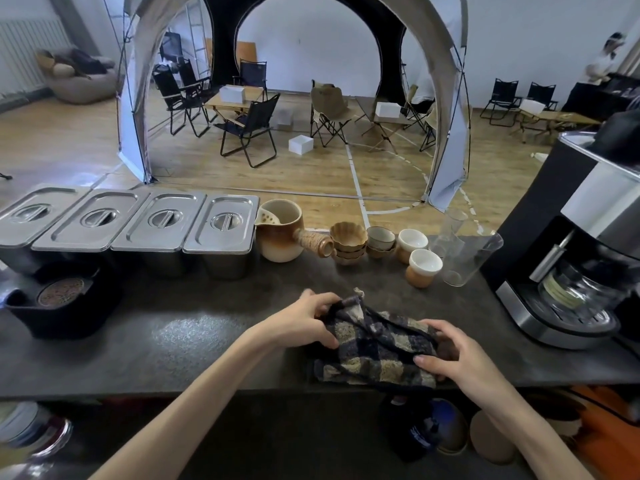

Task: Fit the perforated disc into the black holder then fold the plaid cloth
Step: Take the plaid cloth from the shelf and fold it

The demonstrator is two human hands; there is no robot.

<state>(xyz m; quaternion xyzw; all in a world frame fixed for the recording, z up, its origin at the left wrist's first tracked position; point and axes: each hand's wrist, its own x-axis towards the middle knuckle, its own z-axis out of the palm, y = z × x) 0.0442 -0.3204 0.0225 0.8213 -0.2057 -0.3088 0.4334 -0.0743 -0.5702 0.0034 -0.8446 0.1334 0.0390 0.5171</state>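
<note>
The plaid cloth (377, 348), dark blue and beige, lies bunched near the front edge of the dark counter. My left hand (304, 323) grips its upper left part, fingers curled over a raised fold. My right hand (450, 355) pinches its right edge, thumb on top. At the far left stands the black holder (59, 317). The round perforated disc (60, 292) sits in the holder's top recess.
Several lidded steel pans (218, 226) line the back left. A ceramic pitcher (280, 233), stacked small cups (348, 242), two white-lined cups (424, 266) and clear glass beakers (467, 258) stand behind the cloth. A coffee machine (575, 258) fills the right side.
</note>
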